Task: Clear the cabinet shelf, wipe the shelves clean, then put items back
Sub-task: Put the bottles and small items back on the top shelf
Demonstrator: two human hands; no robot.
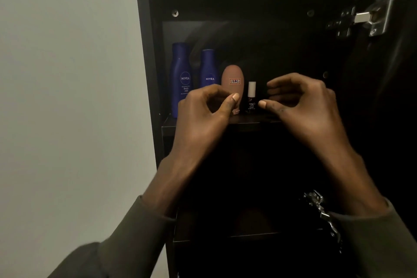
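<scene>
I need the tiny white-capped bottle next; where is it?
In the head view, the white-capped bottle stands on the shelf, just right of the brown bottle, between the two hands.

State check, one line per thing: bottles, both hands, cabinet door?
Taller blue Nivea bottle: upright on shelf, far left.
Shorter blue Nivea bottle: upright, beside it.
Brown oval bottle: standing cap down.
Small dark bottle: upright, white cap on.
Left hand: fingers loosely curled, holding nothing.
Right hand: fingers loosely curled, holding nothing.
Cabinet door: open, hinge exposed.
</scene>
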